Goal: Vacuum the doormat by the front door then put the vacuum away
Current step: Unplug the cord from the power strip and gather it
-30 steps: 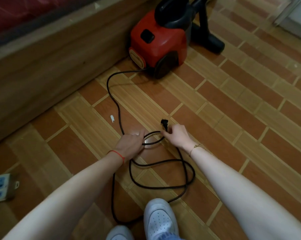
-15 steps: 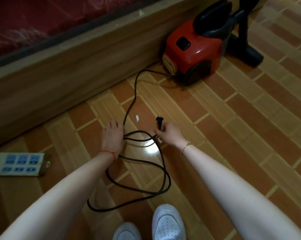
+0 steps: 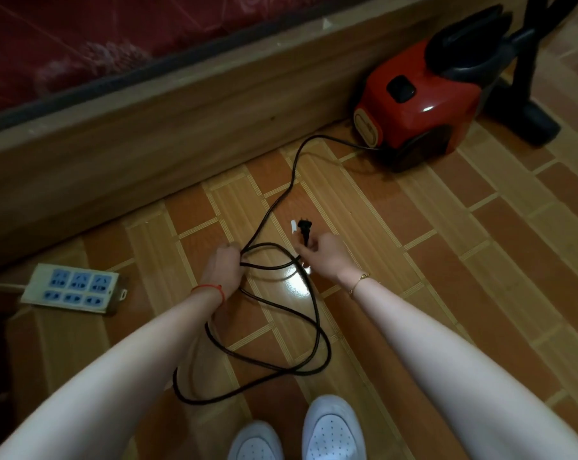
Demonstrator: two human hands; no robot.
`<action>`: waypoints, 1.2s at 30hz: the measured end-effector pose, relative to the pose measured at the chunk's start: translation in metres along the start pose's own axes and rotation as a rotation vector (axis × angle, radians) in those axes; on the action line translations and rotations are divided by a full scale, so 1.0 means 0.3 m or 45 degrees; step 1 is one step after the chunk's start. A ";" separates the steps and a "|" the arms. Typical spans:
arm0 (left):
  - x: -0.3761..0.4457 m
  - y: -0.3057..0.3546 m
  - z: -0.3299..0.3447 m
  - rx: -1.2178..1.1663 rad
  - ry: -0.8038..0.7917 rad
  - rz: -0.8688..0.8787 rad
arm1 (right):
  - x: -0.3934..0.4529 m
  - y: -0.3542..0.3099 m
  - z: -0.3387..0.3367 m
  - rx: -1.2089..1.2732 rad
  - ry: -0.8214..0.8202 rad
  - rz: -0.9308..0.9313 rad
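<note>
Power strip left of cord

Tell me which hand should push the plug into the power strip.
Right, probably. The right hand already pinches the cord just behind the plug; the left hand grips the cord loops, though it is nearer the power strip.

Vacuum: red body, black top & button. Cord & plug: black. Floor: brown/tan brick-pattern tiles. Power strip: off-white w/ blue sockets. Shoes: white, perforated. Bedspread: dark red, floral.
</note>
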State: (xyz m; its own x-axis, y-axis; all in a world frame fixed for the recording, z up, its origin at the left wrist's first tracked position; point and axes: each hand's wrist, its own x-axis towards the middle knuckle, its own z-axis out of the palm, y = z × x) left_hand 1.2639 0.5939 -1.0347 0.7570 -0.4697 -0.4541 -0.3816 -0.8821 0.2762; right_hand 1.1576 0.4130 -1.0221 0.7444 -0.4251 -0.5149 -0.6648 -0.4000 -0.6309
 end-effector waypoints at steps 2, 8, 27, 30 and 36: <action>-0.005 -0.001 -0.045 -0.046 0.006 0.035 | -0.014 -0.035 -0.020 0.021 0.008 -0.002; -0.105 0.074 -0.296 -0.219 -0.019 0.076 | -0.133 -0.190 -0.148 0.052 0.065 0.018; -0.559 0.582 -1.304 -0.140 0.088 0.101 | -0.727 -0.807 -0.936 -0.249 0.352 0.070; -0.581 0.649 -1.386 -0.141 0.009 0.107 | -0.788 -0.872 -1.041 -0.307 0.379 0.000; -0.609 0.789 -1.463 -0.041 -0.108 0.173 | -0.859 -0.931 -1.220 -0.360 0.410 -0.036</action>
State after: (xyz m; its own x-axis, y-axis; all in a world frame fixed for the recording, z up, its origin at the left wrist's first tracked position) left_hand 1.2679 0.4868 -0.5147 0.6513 -0.5872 -0.4806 -0.4594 -0.8092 0.3662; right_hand 1.1287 0.3371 -0.5006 0.7349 -0.6247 -0.2639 -0.6687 -0.6030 -0.4350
